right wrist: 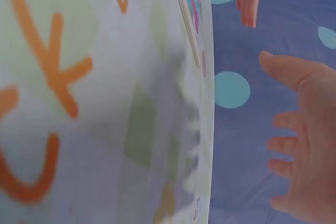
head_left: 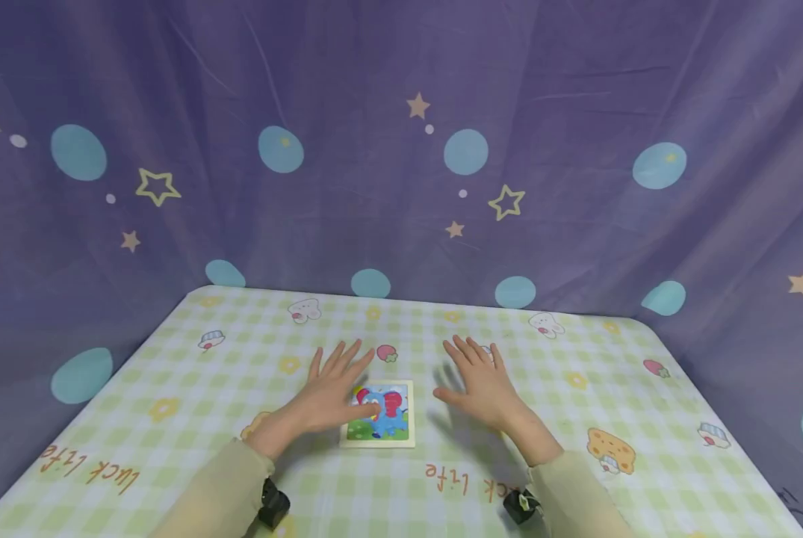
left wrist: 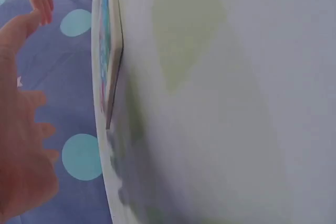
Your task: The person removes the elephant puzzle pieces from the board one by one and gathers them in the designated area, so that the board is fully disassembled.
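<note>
A small square picture puzzle (head_left: 394,427) with a pale frame and a blue elephant with red ears lies flat on the table. My left hand (head_left: 329,397) hovers over its left side, fingers spread, and the thumb hides part of the picture. To the right of the puzzle my right hand (head_left: 485,392) is held above the cloth with its fingers spread, touching nothing. In the left wrist view the puzzle (left wrist: 113,45) shows edge-on, below and apart from the left hand (left wrist: 23,145). The right wrist view shows the right hand (right wrist: 310,140) raised off the table, casting a shadow.
The table wears a green-and-white checked cloth (head_left: 226,403) printed with flowers, strawberries and lettering. Behind it hangs a purple curtain (head_left: 361,97) with stars and blue dots. A dark wrist device (head_left: 273,505) sits at the left cuff, another (head_left: 521,505) at the right.
</note>
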`<state>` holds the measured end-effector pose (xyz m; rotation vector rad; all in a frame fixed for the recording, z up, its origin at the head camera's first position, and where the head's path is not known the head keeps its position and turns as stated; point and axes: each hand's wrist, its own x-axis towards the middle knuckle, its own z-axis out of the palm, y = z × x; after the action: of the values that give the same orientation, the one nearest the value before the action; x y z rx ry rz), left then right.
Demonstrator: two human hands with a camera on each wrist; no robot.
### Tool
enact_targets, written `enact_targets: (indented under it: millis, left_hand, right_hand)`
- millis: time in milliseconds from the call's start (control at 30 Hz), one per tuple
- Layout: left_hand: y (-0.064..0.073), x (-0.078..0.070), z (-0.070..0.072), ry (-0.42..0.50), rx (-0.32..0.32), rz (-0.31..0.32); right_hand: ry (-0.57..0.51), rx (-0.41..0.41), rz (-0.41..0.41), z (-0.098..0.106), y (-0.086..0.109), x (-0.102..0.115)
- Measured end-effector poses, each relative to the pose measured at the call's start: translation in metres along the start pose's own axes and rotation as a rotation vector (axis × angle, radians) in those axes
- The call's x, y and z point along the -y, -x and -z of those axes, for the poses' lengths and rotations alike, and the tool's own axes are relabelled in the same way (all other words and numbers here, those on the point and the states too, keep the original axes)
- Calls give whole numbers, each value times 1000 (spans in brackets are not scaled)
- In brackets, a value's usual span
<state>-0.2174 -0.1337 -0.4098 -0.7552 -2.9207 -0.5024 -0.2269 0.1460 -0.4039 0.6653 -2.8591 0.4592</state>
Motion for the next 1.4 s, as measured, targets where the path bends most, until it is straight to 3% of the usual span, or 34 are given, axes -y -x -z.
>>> enact_targets:
  millis: [267,500,933,1400]
  left_hand:
    - [-5,-5,-2,100,90,-11]
    - [-6,-7,-4,166,96,-2]
    - [-5,-17,-6,246,170,-7]
    - [-13,-17,-13,325,187,20]
  right_hand:
    - [-23,36,45,-7,-7,19]
    - [-66,34,103,-12,-14,31]
    - [-126,87,160,-23,-19,40]
    - [-262,126,100,-33,-25,33]
